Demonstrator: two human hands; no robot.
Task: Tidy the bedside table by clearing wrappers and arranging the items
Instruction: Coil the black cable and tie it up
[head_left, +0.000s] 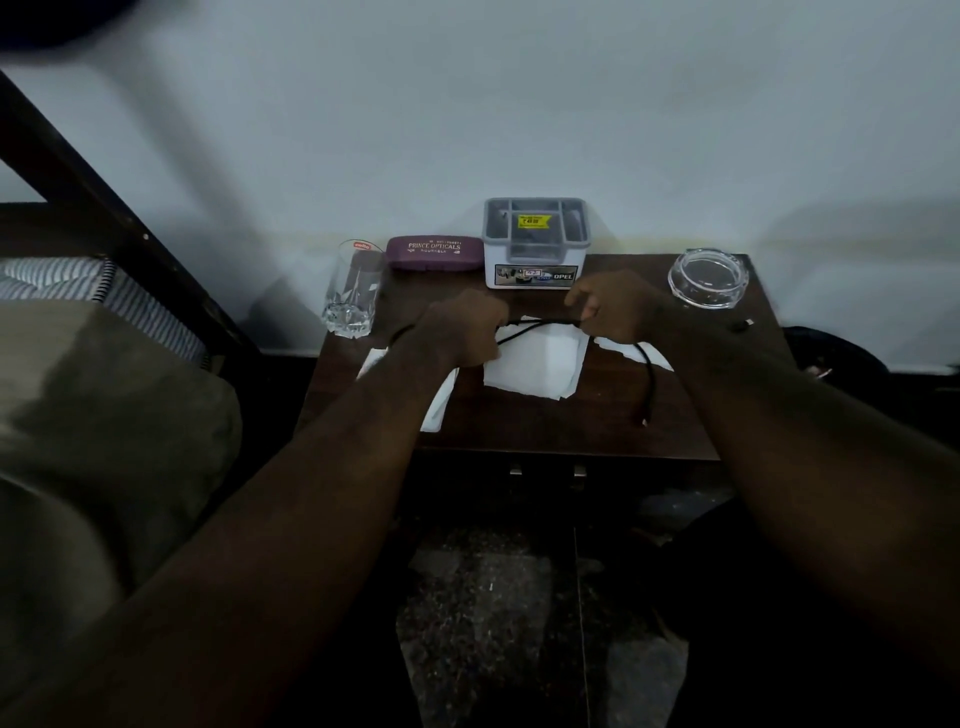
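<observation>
A thin black cable (540, 325) stretches between both hands over the dark wooden bedside table (597, 431). My left hand (462, 327) is closed on its left part, and my right hand (613, 306) pinches its right part. The cable's loose end (649, 384) hangs down to the tabletop on the right. White paper sheets (535, 364) lie flat under the hands, one partly hidden by my left forearm. Along the back stand a clear drinking glass (353, 291), a maroon spectacle case (434, 252), a grey-and-white organiser box (535, 244) and a glass ashtray (709, 278).
A bed with a striped sheet (78, 291) and a dark bed frame (130, 228) lies to the left. A pale wall (519, 130) runs directly behind the table. A small dark item (740, 326) lies near the ashtray. Speckled floor (493, 597) shows below the table's front edge.
</observation>
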